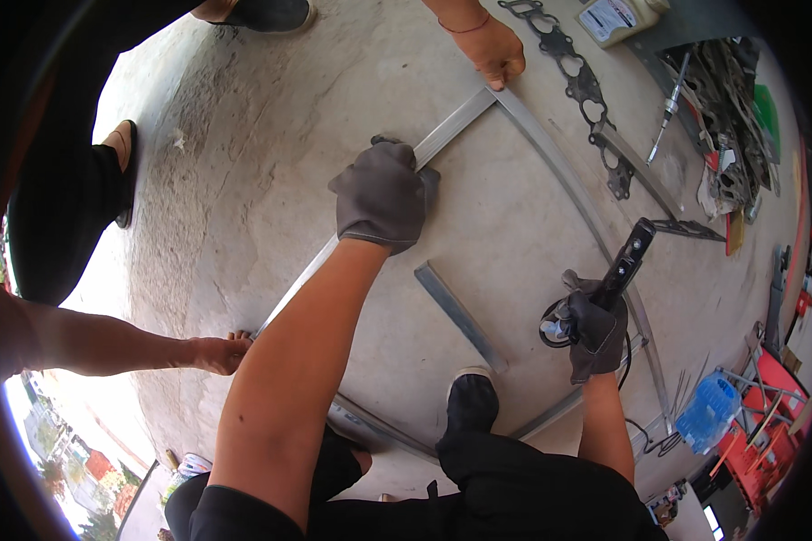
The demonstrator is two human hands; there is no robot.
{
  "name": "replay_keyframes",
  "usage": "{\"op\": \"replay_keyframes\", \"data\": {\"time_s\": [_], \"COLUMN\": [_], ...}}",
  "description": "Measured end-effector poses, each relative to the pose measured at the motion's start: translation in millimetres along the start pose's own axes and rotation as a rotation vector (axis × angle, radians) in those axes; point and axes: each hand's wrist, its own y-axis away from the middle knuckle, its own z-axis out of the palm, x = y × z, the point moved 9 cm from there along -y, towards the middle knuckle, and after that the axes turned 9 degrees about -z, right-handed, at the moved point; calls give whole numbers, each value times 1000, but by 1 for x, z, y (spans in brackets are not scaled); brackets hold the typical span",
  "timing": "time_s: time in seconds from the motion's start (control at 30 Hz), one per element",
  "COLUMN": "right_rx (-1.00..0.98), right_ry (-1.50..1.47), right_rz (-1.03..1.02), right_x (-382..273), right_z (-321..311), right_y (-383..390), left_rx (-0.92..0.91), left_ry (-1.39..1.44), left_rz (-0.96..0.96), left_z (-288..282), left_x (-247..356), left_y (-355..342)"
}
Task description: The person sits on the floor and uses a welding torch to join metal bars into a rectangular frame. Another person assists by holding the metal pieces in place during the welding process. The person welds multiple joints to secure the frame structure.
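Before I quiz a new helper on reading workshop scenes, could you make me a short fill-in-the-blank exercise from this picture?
1. The right hand holds a tool whose colour is ____.
2. The left hand has its grip on one bar of the metal frame.
At the top of the view, another person's bare hand touches this frame at a ____.
3. The plastic container at the lower right is coloured ____.

Missing words: black; corner; blue.
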Motion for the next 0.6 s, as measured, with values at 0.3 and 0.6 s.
{"op": "replay_keyframes", "data": {"time_s": [0.3,0.6], "right_rx": [-119,-52], "right_ry": [262,345], "right_rz": [146,99], "right_x": [-30,-26], "right_z": [66,73], "right_y": [4,-25], "left_rx": [25,-69], "left_ry": [-5,22], "left_rz": [16,-50], "left_z": [-2,-1], "left_x": [-2,-4], "left_y": [-1,-2]}}
